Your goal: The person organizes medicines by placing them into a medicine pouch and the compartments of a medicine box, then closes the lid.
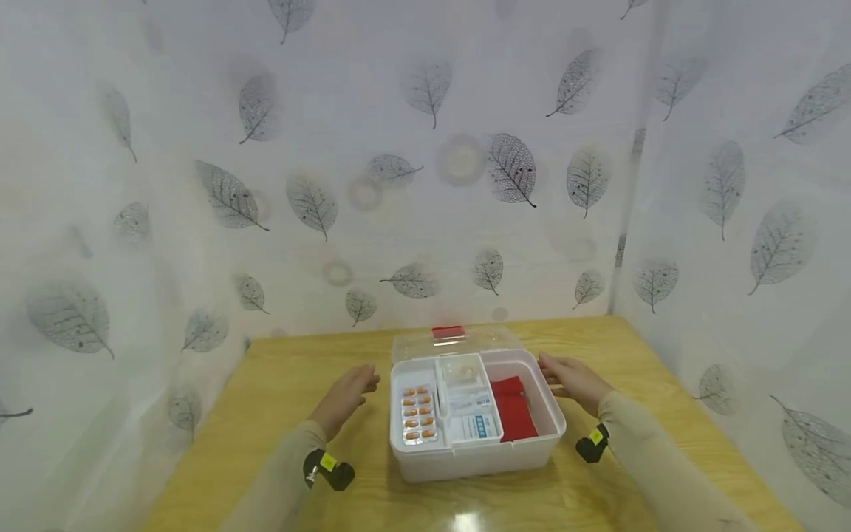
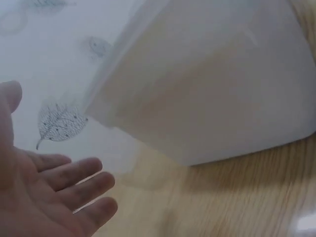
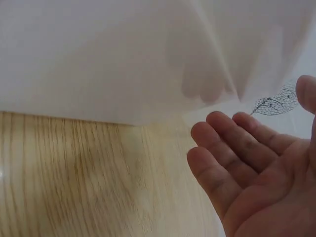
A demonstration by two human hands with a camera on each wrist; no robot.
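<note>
A white plastic medicine box (image 1: 475, 459) stands on the table with its clear lid (image 1: 412, 346) folded back. In its left part lies a blister pack (image 1: 418, 415) of orange capsules. The inner tray (image 1: 440, 403) holds a small blue-and-white packet (image 1: 476, 426) and some clear-wrapped items (image 1: 470, 403). Folded red fabric (image 1: 512, 410) fills part of the right compartment. My left hand (image 1: 346, 399) is apart from the box's left side, fingers loosely extended and holding nothing. My right hand (image 1: 577, 381) is close by the right wall, fingers extended; whether the fingertips touch it, I cannot tell.
The wooden table (image 1: 299, 369) extends around the box on both sides. Pale leaf-printed sheeting (image 1: 425, 185) encloses the back and both sides. A red latch (image 1: 448, 332) sits on the far edge of the lid.
</note>
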